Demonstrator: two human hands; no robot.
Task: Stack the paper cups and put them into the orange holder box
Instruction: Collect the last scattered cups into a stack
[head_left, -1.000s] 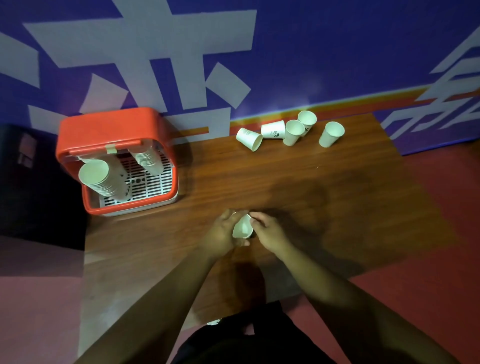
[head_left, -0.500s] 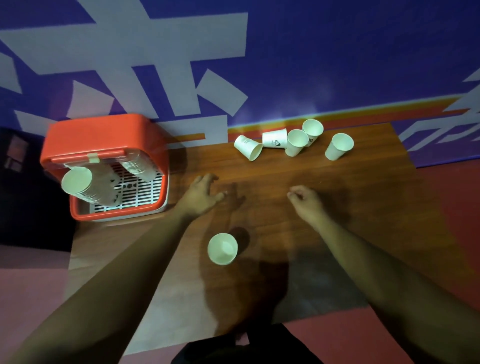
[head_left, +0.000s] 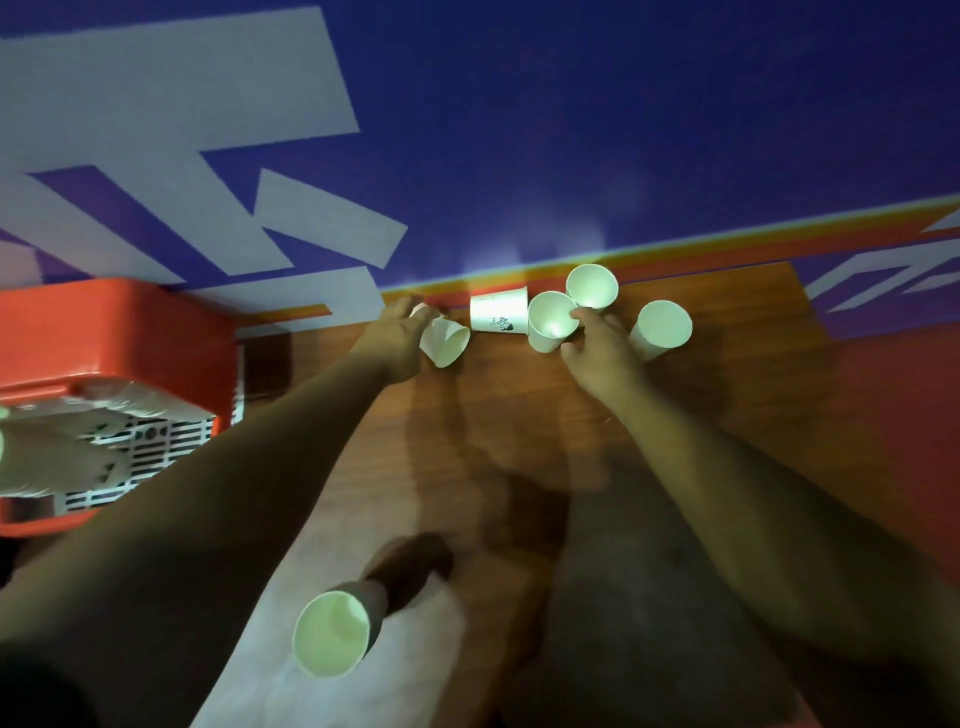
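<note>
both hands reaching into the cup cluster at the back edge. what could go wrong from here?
1. The left hand is on a tipped white paper cup lying on its side; it may roll or crush under a pinch.
2. The right hand reaches between tightly packed upright white paper cups, so a neighbour could topple.
3. The lone white paper cup near the wooden table front edge sits close under the left forearm; pulling back might knock it off.

Left hand (head_left: 397, 338) touched a tipped cup (head_left: 444, 340), right hand (head_left: 597, 348) at upright cup (head_left: 551, 320), lone cup (head_left: 332, 631) near tabletop (head_left: 519, 415) edge, orange box (head_left: 119, 332) at left
</note>
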